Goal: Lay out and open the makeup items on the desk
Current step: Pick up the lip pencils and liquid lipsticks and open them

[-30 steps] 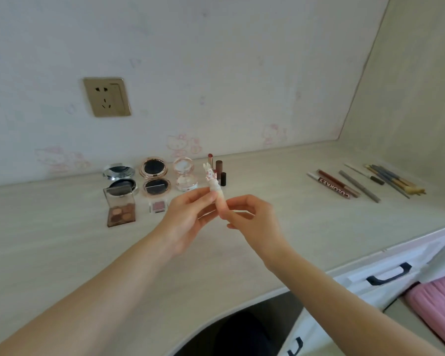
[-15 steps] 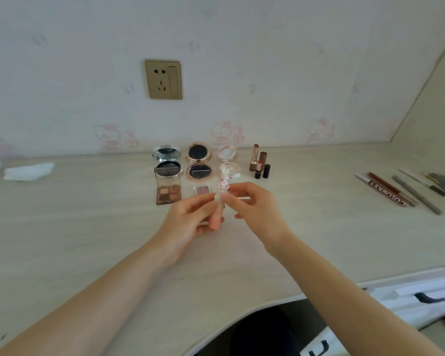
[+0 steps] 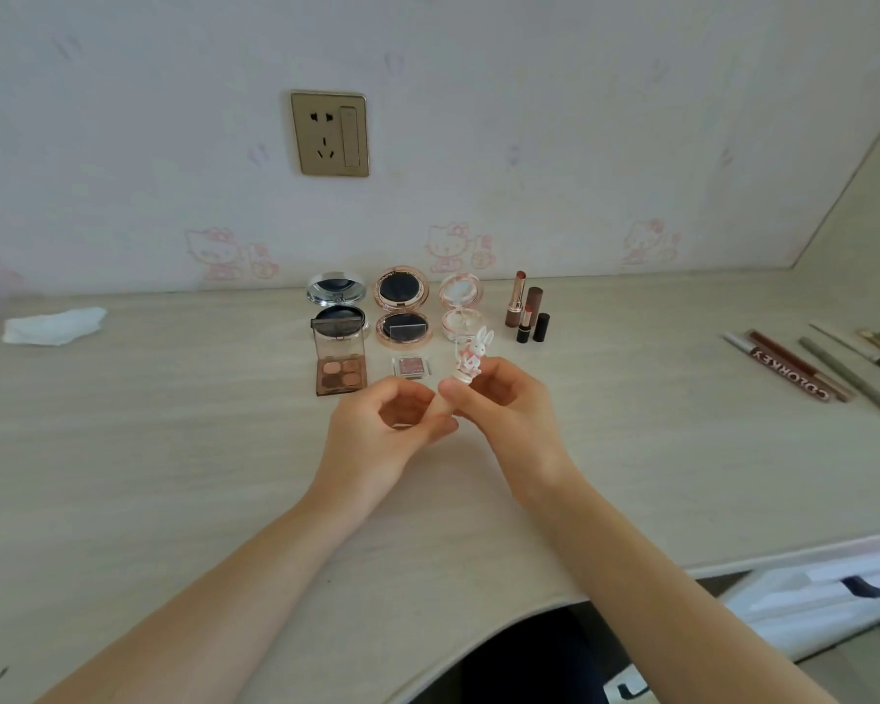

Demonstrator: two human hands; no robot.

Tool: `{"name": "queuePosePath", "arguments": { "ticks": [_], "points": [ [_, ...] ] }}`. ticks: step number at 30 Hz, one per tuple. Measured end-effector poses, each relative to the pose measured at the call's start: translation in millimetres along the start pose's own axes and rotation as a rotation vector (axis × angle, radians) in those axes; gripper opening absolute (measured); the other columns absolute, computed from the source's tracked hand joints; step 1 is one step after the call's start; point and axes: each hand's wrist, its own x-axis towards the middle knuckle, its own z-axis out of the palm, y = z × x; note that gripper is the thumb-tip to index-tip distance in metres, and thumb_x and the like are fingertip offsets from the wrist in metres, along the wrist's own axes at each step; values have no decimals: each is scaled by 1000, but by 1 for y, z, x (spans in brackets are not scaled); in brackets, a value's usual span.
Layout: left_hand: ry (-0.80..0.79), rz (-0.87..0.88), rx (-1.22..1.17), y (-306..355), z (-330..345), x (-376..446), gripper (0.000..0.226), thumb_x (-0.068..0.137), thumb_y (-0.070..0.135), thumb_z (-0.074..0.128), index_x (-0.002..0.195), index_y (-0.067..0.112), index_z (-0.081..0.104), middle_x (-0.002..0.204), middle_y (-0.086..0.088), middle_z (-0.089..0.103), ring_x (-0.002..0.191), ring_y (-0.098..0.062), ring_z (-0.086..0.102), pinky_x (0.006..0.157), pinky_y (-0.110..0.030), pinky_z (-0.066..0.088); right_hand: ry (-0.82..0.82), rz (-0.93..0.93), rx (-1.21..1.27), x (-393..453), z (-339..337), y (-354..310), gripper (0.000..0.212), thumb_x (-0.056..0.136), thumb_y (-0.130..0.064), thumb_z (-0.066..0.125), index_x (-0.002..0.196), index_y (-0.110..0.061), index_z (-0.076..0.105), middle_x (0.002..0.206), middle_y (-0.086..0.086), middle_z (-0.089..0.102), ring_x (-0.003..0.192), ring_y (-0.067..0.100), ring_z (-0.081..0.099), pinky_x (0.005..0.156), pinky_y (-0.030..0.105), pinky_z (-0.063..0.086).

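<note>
Holding: my right hand (image 3: 509, 414) pinches the rabbit-topped lipstick (image 3: 473, 359) by its base, upright, at frame centre above the desk (image 3: 174, 475).
Left hand (image 3: 377, 434): fingers curled, thumb and forefinger tips touching the tube's lower end.
Behind, centre: three open compacts (image 3: 402, 307), an eyeshadow palette (image 3: 340, 370), standing lipsticks (image 3: 527, 312).
Right edge: pencils (image 3: 803, 373) lying flat.
Left edge: a tissue (image 3: 54, 325).

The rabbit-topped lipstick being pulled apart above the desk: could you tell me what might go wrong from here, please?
1. The right hand pinches only the rabbit cap's base, so the cap could slip and fall onto the glitter pan just beyond it.
2. The left hand holds the tube by its end; a jerk as the cap releases could knock over the upright lipsticks nearby.
</note>
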Motion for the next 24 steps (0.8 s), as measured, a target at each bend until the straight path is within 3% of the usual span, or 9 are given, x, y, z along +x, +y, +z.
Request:
{"name": "queuePosePath", "arguments": {
  "ticks": [3,7,13,17,20,24],
  "points": [
    [-17,-9,-26,0,1,0,18,68,15,84,81,15,72,77,3,74,75,-15,71,70,-20,54,-4,-35,8,-1,-3,0,22,74,-15,79,87,-2,67,81,7,63,82,16,62,85,36,52],
    [-81,-72,-97,0,-1,-2,14,72,11,80,85,12,74,78,-4,75,80,-21,72,79,-30,57,-37,-57,10,-3,-6,-3,5,79,-8,74,83,-8,71,85,11,68,83,14,65,81,27,53],
    [-130,-125,-231,4,-5,-6,10,77,-1,74,86,4,74,77,-13,73,85,-29,72,80,-31,58,-155,-37,117,-5,-9,-3,15,81,-12,70,94,-15,76,103,11,72,104,22,66,98,41,49],
    [-130,-118,-188,4,0,-9,11,76,2,75,84,9,74,75,-8,74,83,-29,72,83,-36,58,-127,-26,108,-6,-8,-4,27,74,-18,73,99,-12,67,90,6,71,89,22,66,92,48,51],
    [-130,-108,-196,4,1,-11,10,77,5,76,86,9,73,77,-9,74,83,-28,72,84,-36,58,-55,-40,60,-5,-8,-1,39,66,-21,80,98,-9,62,85,11,62,81,22,61,86,52,51],
    [-122,-131,-240,5,-1,-10,11,76,0,74,86,6,73,77,-12,73,86,-29,72,83,-33,58,-95,-7,166,-6,-12,-2,31,80,-5,72,109,-8,62,98,18,71,96,29,67,94,50,51]
  ]
}}
